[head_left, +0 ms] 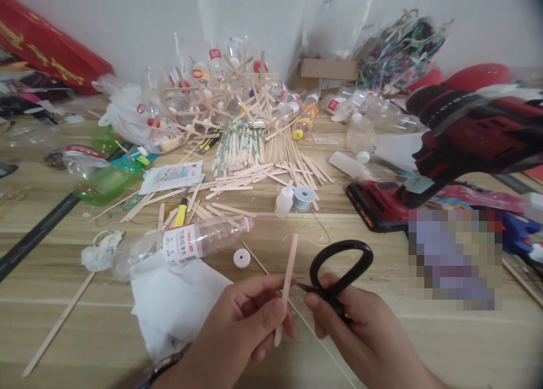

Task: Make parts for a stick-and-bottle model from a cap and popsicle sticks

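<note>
Pinched between the thumb and fingers of my left hand (258,318) is a wooden craft stick (290,267), held nearly upright. My right hand (352,321) grips a pair of black-handled scissors (339,281) around the blades. The large handle loops point up and away, and a dark blade tip sticks out to the left, close to the craft stick and my left fingers. Whether the tip touches the stick I cannot tell. A thin bamboo skewer (314,332) lies on the table beneath both hands. Left of them sits a white bottle cap (241,258) with a dark hole in its middle.
A clear plastic bottle (216,239) lies by white paper (178,298). Behind are a glue bottle (284,201), a spool (304,198), loose craft sticks (237,180) and bundled skewers (282,146). A red-black power drill (449,146) stands at the right; a green bottle (106,182) lies left.
</note>
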A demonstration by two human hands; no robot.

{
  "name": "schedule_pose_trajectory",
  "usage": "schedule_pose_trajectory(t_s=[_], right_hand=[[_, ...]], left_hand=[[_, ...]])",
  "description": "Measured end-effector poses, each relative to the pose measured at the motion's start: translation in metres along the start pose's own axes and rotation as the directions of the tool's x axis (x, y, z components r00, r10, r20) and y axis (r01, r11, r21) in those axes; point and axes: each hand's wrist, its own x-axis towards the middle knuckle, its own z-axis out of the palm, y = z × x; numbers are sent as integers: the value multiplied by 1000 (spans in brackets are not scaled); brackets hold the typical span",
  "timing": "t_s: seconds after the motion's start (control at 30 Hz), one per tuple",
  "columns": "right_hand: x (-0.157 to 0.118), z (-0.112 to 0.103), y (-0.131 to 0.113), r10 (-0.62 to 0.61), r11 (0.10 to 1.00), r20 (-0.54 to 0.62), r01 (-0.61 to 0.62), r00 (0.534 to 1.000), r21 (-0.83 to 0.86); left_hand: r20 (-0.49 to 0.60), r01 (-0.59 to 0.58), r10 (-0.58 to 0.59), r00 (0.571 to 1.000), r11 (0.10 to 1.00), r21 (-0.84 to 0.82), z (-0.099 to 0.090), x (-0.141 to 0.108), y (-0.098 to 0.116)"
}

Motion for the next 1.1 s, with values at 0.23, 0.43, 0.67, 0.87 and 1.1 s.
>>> schedule_pose_trajectory(t_s=[0.23,0.43,0.67,0.87,1.1], right_hand=[[1,3,-1,151,973,101,-165,983,161],[0,6,-5,240,946,155,-267,958,184],[2,8,-8,317,862,298,-404,901,305],[3,13,-13,345,665,478,-570,808,483],[-2,8,-13,340,366,609,-697,717,616]], left_hand=[[20,-10,10,1000,1000,12,4,2,0],[8,-18,18,1000,1000,3,4,3,-4],[-59,-82,90,994,988,130,5,3,-7],[-151,-164,247,957,893,419,4,2,-11],[-33,-399,551,834,644,652,-2,2,-16]])
